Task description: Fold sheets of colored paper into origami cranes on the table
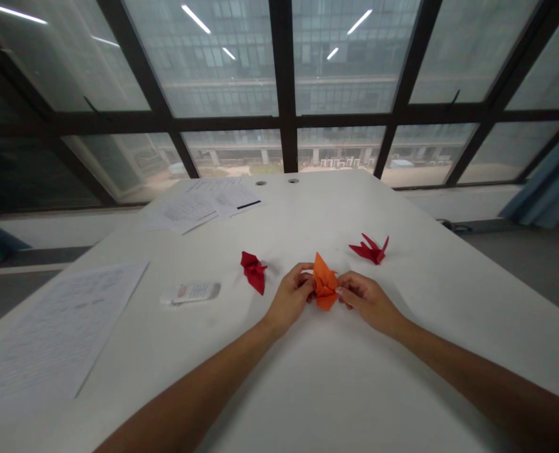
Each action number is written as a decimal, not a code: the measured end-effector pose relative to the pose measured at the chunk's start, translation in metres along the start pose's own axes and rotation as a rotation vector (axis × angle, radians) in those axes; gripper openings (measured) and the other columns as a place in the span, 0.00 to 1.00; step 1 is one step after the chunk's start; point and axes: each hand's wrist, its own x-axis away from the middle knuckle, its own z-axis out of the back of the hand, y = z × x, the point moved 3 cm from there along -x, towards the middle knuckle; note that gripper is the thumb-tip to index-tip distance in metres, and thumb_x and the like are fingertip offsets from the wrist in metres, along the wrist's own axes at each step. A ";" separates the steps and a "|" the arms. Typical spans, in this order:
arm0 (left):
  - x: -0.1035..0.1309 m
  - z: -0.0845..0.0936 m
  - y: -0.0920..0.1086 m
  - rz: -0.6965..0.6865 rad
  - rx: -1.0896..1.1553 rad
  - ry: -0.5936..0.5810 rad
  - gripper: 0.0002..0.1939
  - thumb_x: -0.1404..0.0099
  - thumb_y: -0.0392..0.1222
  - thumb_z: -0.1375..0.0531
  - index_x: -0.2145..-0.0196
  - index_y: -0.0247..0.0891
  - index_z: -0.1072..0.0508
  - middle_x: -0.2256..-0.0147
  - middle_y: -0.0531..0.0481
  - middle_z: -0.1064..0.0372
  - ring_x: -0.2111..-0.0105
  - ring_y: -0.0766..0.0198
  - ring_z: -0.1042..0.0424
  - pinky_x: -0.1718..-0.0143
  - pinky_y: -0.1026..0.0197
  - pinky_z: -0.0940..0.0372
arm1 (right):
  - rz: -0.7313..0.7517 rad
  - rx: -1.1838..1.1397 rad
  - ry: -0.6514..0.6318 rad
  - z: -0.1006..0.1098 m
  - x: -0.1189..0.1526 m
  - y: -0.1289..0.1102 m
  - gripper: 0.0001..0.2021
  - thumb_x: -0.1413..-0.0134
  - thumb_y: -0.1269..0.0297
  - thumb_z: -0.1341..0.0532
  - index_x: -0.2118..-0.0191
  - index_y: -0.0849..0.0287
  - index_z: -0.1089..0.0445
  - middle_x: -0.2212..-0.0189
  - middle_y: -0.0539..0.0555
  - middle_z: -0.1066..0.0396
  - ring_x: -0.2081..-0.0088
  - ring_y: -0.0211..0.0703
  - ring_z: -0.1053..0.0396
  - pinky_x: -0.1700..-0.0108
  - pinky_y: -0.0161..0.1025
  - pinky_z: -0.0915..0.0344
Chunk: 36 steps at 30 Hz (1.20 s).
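Observation:
An orange origami crane (325, 283) is held between my two hands, over the middle of the white table. My left hand (292, 292) pinches its left side with thumb and fingers. On the opposite side, the thumb and forefinger of my right hand (365, 298) close on its right edge. One pointed orange flap stands up at the top. To the left of my left hand lies a red origami piece (254, 272), folded like a crane. Beyond my right hand rests another red origami crane (372, 249) with thin points spread out.
Left of the red piece lies a white glue bottle or tube (192, 292) with printing. A large printed sheet (57, 333) covers the table's left side, and more papers (199, 204) lie at the back left. Dark-framed windows (286, 82) rise behind the table (279, 390).

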 end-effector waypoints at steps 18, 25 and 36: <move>0.004 0.006 0.007 -0.186 -0.156 0.193 0.12 0.33 0.51 0.37 0.63 0.39 0.26 0.72 0.52 0.33 0.76 0.68 0.38 0.76 0.65 0.44 | 0.041 -0.048 0.156 0.003 -0.002 -0.008 0.13 0.34 0.50 0.41 0.63 0.55 0.37 0.72 0.47 0.31 0.78 0.34 0.37 0.75 0.34 0.42; 0.001 0.004 0.004 -0.136 -0.045 0.168 0.15 0.33 0.52 0.37 0.62 0.37 0.30 0.73 0.55 0.35 0.79 0.73 0.42 0.78 0.67 0.46 | 0.068 -0.057 0.179 0.004 -0.002 -0.010 0.12 0.34 0.52 0.42 0.60 0.55 0.37 0.65 0.50 0.26 0.80 0.31 0.37 0.78 0.33 0.42; 0.006 0.002 0.007 -0.059 0.074 -0.006 0.20 0.31 0.55 0.38 0.48 0.42 0.33 0.56 0.50 0.32 0.71 0.70 0.31 0.70 0.65 0.37 | 0.110 0.116 0.201 0.001 0.007 -0.005 0.09 0.34 0.54 0.41 0.57 0.54 0.34 0.75 0.46 0.31 0.77 0.36 0.36 0.74 0.34 0.38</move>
